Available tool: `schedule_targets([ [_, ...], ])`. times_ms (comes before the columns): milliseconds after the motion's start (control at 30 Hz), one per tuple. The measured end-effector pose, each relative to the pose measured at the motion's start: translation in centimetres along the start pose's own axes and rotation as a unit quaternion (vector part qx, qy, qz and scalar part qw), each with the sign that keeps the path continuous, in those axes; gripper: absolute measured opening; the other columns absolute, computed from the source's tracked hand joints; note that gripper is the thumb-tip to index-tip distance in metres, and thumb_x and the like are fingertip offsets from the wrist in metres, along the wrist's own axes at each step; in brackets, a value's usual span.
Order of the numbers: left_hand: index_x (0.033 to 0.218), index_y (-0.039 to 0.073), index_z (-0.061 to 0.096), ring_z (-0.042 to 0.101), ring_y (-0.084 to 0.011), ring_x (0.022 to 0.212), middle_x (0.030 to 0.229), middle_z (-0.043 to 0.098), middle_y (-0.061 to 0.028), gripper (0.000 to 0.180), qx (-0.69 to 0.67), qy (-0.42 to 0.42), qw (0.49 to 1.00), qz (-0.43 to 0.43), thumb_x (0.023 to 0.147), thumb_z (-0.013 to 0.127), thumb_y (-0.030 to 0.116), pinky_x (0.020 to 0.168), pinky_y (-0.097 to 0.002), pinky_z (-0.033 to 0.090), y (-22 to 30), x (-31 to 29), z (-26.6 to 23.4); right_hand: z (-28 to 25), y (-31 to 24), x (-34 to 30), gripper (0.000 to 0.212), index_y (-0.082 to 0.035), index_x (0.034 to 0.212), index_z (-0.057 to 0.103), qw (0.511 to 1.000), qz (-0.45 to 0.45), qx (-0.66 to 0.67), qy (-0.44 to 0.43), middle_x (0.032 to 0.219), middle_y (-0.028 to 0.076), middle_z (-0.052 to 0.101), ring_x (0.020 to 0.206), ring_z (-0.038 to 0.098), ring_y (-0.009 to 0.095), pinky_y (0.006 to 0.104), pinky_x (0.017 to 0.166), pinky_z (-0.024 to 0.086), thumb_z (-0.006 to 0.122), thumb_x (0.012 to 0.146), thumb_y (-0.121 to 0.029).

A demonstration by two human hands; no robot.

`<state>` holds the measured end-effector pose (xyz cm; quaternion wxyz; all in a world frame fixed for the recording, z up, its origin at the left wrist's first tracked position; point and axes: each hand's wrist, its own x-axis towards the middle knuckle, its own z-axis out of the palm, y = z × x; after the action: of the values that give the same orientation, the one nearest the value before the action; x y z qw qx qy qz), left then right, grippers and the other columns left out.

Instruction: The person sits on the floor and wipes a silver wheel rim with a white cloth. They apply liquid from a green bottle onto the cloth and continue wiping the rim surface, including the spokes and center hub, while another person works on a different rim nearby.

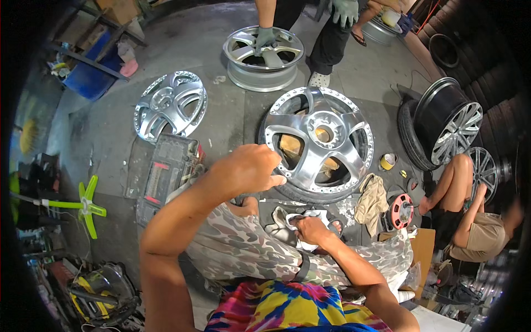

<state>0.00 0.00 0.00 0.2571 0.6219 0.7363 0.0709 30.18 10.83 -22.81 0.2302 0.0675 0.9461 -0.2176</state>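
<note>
A polished five-spoke wheel face (345, 133) lies in front of me on a tire (310, 195), with small holes around its edge. My left hand (251, 167) is curled closed above the wheel's near left edge, thumb toward the rim. Whatever its fingers may hold is hidden. Between my knees, my right hand (313, 229) grips a white cloth (306, 244). A beige rag (371, 203) lies crumpled to the right of the tire. Wooden blocks (291, 146) show through the gaps between the spokes.
A second wheel face (170, 105) lies to the left, behind a dark toolbox (168, 166). Across from me, a gloved co-worker's hand (265, 40) touches a silver wheel (263, 77). At right are a black wheel (440, 113), a small tin (388, 161) and a seated person (480, 235). A green-bladed fan (88, 206) stands left.
</note>
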Motion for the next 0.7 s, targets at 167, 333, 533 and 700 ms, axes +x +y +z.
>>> schedule_targets([
  [167, 0.119, 0.001, 0.074, 0.069, -0.0406, 0.109, 0.113, 0.073, -0.0217, 0.052, 0.008, 0.024, 0.999, 0.022, 0.094, 0.071, 0.046, 0.095, -0.0495, 0.054, -0.2, 0.3, 0.3, -0.4, 0.2, 0.4, 0.041, -0.014, 0.133, 0.068, 0.999, 0.008, -0.021, -0.032, 0.094, 0.021, 0.076, 0.089, 0.074, 0.042, 0.0544, 0.076, 0.060, 0.065, 0.096, -0.030],
  [333, 0.117, 0.000, 0.074, 0.070, -0.0411, 0.106, 0.111, 0.074, -0.0218, 0.052, 0.004, 0.017, 1.000, 0.025, 0.095, 0.071, 0.046, 0.094, -0.0496, 0.055, 0.2, 0.2, 0.1, -0.2, 0.1, 0.1, 0.033, -0.010, 0.121, 0.071, 1.000, 0.008, -0.004, -0.017, 0.093, 0.020, 0.076, 0.087, 0.074, 0.042, 0.0537, 0.077, 0.060, 0.065, 0.096, -0.029],
  [533, 0.114, -0.001, 0.074, 0.071, -0.0424, 0.102, 0.106, 0.074, -0.0235, 0.050, -0.002, 0.020, 0.999, 0.033, 0.094, 0.072, 0.044, 0.091, -0.0505, 0.055, 0.2, 0.2, 0.2, -0.9, -0.4, 0.1, 0.029, -0.009, 0.115, 0.073, 1.000, 0.022, 0.003, -0.021, 0.092, 0.020, 0.076, 0.088, 0.074, 0.041, 0.0529, 0.078, 0.060, 0.065, 0.096, -0.028],
  [700, 0.111, -0.002, 0.074, 0.071, -0.0429, 0.101, 0.104, 0.073, -0.0243, 0.048, -0.007, 0.011, 0.999, 0.032, 0.094, 0.072, 0.042, 0.091, -0.0508, 0.055, 0.4, 0.2, 0.1, -1.0, -0.5, 0.2, 0.027, -0.007, 0.109, 0.073, 0.999, 0.028, 0.005, -0.036, 0.092, 0.021, 0.076, 0.088, 0.074, 0.042, 0.0528, 0.078, 0.060, 0.066, 0.095, -0.030],
])
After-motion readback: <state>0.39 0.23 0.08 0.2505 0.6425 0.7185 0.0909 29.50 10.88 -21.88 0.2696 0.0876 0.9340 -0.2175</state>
